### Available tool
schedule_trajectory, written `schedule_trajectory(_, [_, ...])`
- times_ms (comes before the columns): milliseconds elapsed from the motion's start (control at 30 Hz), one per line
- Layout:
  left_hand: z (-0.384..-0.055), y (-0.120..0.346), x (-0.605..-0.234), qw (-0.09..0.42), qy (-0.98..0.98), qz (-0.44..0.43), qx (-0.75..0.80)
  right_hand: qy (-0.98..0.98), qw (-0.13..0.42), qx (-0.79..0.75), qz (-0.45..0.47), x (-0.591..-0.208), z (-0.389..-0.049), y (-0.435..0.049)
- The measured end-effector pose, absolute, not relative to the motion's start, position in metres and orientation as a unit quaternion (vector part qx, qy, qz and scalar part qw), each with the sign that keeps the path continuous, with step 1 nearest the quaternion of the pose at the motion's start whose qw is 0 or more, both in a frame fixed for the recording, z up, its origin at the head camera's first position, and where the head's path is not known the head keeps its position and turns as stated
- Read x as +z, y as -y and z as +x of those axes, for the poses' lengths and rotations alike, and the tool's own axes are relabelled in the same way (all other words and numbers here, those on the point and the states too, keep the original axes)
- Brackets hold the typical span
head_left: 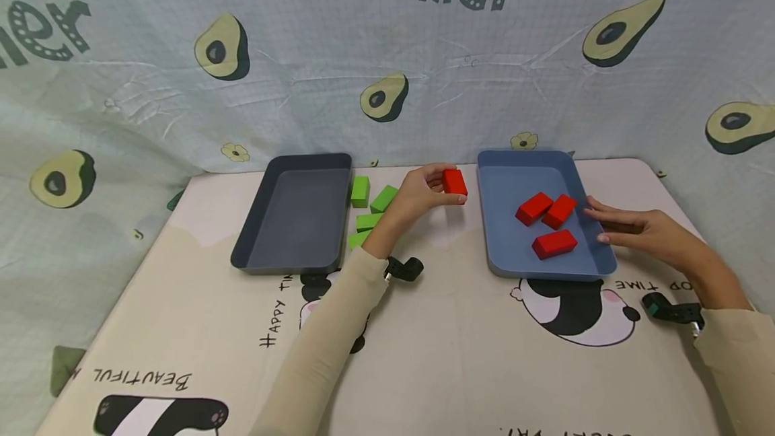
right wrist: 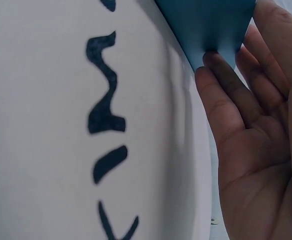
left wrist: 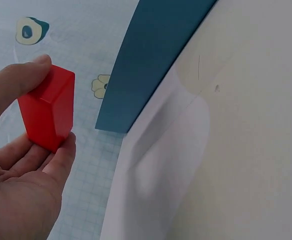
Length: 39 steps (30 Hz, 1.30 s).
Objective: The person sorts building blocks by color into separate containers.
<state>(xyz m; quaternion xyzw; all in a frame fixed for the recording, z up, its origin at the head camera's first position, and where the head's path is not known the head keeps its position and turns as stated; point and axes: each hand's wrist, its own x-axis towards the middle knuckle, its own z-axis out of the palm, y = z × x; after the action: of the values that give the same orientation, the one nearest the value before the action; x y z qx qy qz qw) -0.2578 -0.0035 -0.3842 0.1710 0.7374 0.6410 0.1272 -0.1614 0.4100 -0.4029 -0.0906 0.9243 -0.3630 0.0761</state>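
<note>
My left hand (head_left: 416,195) pinches a red block (head_left: 455,182) between thumb and fingertips, just left of the blue tray (head_left: 504,227). In the left wrist view the held block (left wrist: 47,111) stands upright in the fingers, above table level, with a tray wall (left wrist: 146,65) beyond it. At the blue tray's right side is my right hand (head_left: 656,234), its fingers extended. The right wrist view shows fingertips (right wrist: 211,59) resting against the tray's outer wall (right wrist: 211,30). Three red blocks (head_left: 554,244) lie inside the blue tray.
A dark grey tray (head_left: 297,221) stands on the left of the table. Several green blocks (head_left: 360,192) lie along its right side, partly hidden by my left forearm. A patterned cloth (head_left: 303,106) hangs behind the table's far edge.
</note>
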Motion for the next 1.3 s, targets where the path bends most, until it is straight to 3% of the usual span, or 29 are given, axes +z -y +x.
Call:
schedule_trajectory(967, [-0.250, -0.005, -0.377, 0.136, -0.744, 0.212, 0.619, -0.922, 0.097, -0.366, -0.074, -0.402, -0.161, -0.410])
schedule_trajectory(1300, [-0.246, -0.007, -0.374, 0.139, -0.744, 0.216, 0.617, -0.926, 0.078, -0.360, -0.082, -0.406, -0.160, -0.411])
